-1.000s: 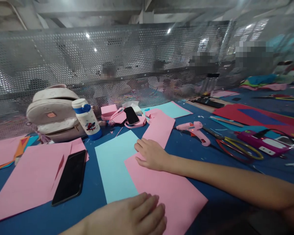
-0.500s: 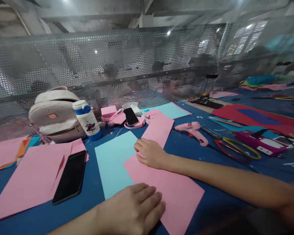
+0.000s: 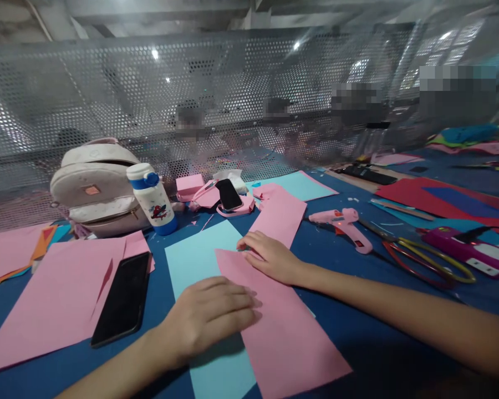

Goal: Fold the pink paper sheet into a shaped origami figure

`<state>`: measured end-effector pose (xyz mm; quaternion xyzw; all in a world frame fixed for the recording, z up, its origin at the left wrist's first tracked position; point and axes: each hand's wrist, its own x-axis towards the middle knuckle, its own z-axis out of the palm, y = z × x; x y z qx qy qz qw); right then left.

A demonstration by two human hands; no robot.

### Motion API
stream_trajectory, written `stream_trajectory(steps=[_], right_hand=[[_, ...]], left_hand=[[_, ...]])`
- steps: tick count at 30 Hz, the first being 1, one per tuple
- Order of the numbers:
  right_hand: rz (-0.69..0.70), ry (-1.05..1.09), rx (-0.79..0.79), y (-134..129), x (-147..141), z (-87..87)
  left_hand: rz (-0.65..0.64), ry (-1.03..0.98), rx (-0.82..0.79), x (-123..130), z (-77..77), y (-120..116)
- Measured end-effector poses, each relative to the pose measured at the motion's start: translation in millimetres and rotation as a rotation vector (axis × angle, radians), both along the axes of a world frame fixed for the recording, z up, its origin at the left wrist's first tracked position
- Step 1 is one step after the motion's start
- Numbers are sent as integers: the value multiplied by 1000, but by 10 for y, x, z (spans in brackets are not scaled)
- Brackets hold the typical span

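A grey perforated screen [image 3: 233, 83] spans the far side, and before it spreads the blue surface [image 3: 160, 288] I work on. Far left stands my neighbour in all this, a cream backpack [image 3: 95, 188], with a large pink sheet [image 3: 54, 299] lying flat on the near left. Red paper [image 3: 424, 197] covers part of the far right. In the middle lies a light-blue sheet [image 3: 199, 249], and partly over its right side, slanting toward the near right, is the pink piece [image 3: 286, 332] under my hands. Another pink strip [image 3: 285, 216] lies just beyond, on the far side of my right hand.

My left hand [image 3: 212, 316] is palm down, its grip slack and unclosed, fingers together and nearly straight, reaching across the pink piece's left edge. My right hand [image 3: 270, 257] is at that piece's far end, fingers bent (I cannot tell whether its grip pinches the paper or only rests there).

A white-and-blue bottle [image 3: 153, 202] stands beside the backpack. To the right are scissors [image 3: 393, 237] with red and yellow handles, a purple device [image 3: 461, 249] and a pink glue gun [image 3: 345, 221]. A black phone [image 3: 122, 299] overlaps the left sheet; a smaller phone [image 3: 229, 195] sits farther off.
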<state>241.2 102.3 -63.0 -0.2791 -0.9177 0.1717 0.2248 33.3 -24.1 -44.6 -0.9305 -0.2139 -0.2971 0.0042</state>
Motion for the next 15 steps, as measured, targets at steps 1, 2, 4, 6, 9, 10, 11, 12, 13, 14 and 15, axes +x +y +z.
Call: stream_trajectory(steps=[1,2,4,6,9,10,11,12,13,14,15], right_hand=[[7,16,-14,3,2,-13],[12,31,-27,5,2,-25],[13,63,-55,5,4,-43],[7,103,-97,7,8,-55],[-24,179,-192,26,11,-77],[-40,206,-223,37,9,-87],[-52,230,-256,51,4,-99],[-61,253,-292,66,-3,-111],[-65,281,-334,83,-12,-121],[-64,315,-382,100,-22,-130],[-62,357,-436,116,-32,-136]], left_hand=[[8,-28,-27,-29,-11,22],[18,-64,-51,-51,-21,41],[44,-162,-99,-78,-28,64],[87,-269,-157,-91,-15,70],[182,-441,-276,-110,19,68],[204,-508,-318,-118,29,70],[216,-575,-355,-127,38,73],[219,-635,-388,-136,47,79],[221,-687,-415,-144,56,86],[230,-726,-438,-152,66,95],[250,-754,-461,-160,77,104]])
